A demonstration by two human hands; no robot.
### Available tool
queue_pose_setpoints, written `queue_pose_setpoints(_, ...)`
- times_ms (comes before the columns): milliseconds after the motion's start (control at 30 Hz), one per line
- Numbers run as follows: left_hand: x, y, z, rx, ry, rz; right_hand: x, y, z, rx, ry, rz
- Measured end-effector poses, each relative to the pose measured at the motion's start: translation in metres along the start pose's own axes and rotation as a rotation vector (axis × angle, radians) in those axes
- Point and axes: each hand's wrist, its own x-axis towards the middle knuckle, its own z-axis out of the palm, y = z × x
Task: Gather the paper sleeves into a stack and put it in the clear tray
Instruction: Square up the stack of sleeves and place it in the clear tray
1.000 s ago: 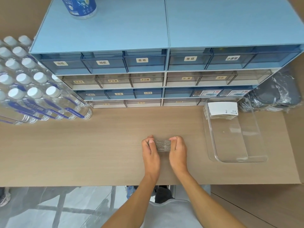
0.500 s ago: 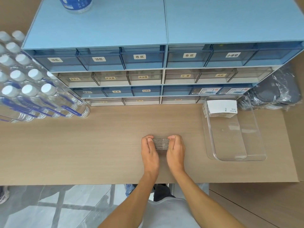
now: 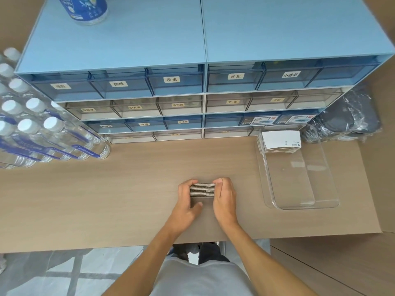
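Observation:
A stack of paper sleeves (image 3: 202, 190) stands on edge on the wooden table, its layered edges facing up. My left hand (image 3: 187, 199) presses its left end and my right hand (image 3: 224, 196) presses its right end, both wrapped around it. The clear tray (image 3: 320, 201) lies to the right on the table. Another stack of white paper sleeves (image 3: 281, 141) lies flat in the tray's far end; the tray's near part holds nothing.
A blue drawer cabinet (image 3: 192, 92) fills the back of the table, with a bottle (image 3: 85, 7) on top. Packed water bottles (image 3: 38, 133) crowd the left side. Dark items in plastic wrap (image 3: 350, 118) lie behind the tray. The table's front edge (image 3: 106, 246) runs just below my wrists.
Both hands stay on the stack at the same spot. My left thumb has slid along the near face of the stack; the sleeves look squeezed slightly tighter.

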Motion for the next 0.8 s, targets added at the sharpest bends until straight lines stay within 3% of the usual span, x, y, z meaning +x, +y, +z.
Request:
queue_pose_setpoints(233, 0.003, 0.005, 0.002, 0.023, 0.177, 0.079, 0.001, 0.002, 0.0, 0.017, -0.009, 0.011)
queue_pose_setpoints(400, 0.011, 0.012, -0.001, -0.074, 0.196, -0.049, 0.011, -0.002, -0.008, 0.109, -0.074, 0.085)
queue_pose_setpoints(667, 0.011, 0.038, -0.007, -0.644, 0.246, -0.231, 0.02, -0.015, -0.048, 0.714, -0.304, 0.302)
queue_pose_setpoints(800, 0.01, 0.056, 0.001, -0.859, 0.325, -0.278, 0.014, -0.026, -0.051, 0.96, -0.292, 0.349)
